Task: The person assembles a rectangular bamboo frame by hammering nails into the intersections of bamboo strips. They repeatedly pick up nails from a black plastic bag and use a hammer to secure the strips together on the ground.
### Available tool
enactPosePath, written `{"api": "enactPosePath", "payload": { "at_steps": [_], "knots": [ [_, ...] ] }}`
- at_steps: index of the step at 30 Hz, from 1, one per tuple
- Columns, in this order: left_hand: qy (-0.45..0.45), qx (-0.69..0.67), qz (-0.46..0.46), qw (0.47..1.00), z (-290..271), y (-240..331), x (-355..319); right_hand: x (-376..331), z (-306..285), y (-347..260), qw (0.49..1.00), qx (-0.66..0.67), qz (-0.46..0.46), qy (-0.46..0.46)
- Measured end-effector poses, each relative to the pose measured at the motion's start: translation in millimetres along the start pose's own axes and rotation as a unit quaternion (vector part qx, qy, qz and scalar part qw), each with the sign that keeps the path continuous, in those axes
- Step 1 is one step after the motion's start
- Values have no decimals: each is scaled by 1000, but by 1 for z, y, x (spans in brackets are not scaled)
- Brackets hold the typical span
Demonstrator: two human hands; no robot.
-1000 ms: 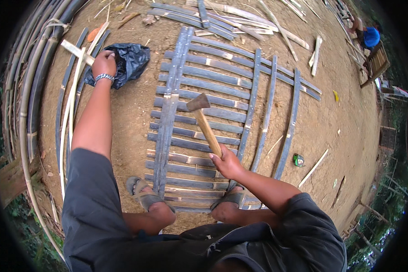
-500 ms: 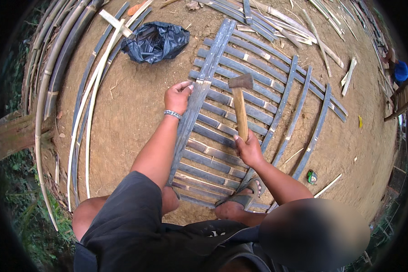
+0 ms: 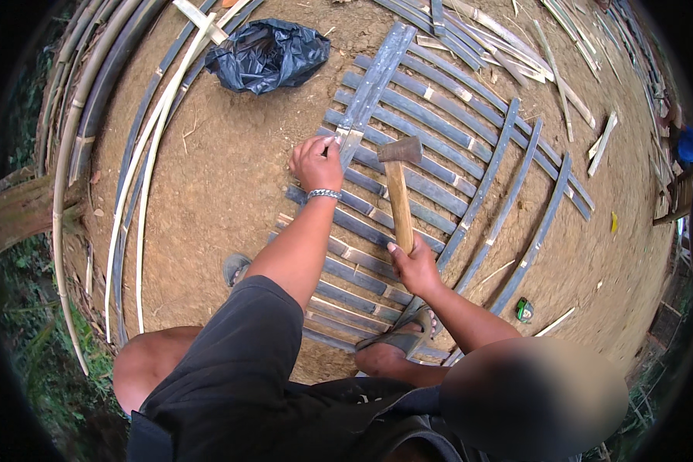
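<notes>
- My right hand (image 3: pixel 417 268) grips the hatchet (image 3: pixel 396 185).
- My left hand (image 3: pixel 316 165) touches the left strip (image 3: pixel 377 77); its grip I can't tell.
- A skewed swing could strike that hand.

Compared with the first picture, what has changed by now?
The left hand has left the black bag and moved right, to the long strip on the slatted frame. The right hand still grips the hatchet; the bag still sits on the ground.
</notes>
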State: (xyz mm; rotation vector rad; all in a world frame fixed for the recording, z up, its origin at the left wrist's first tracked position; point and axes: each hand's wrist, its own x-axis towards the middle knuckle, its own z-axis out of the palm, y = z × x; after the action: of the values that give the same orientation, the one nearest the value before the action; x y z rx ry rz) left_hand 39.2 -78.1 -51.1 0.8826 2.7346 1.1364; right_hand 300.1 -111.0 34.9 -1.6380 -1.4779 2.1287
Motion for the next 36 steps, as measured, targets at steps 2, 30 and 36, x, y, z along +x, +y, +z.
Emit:
{"api": "enactPosePath", "payload": {
  "at_steps": [2,30,36],
  "knots": [
    [-9,13,17,1000,-1,0,-2,6,1,15,999,-34,-37,3],
    [-30,33,76,996,-5,3,-2,65,-19,-62,899,-401,-177,9],
    [-22,59,87,994,-4,1,-2,60,-16,-61,904,-368,-219,10]
  ]
}}
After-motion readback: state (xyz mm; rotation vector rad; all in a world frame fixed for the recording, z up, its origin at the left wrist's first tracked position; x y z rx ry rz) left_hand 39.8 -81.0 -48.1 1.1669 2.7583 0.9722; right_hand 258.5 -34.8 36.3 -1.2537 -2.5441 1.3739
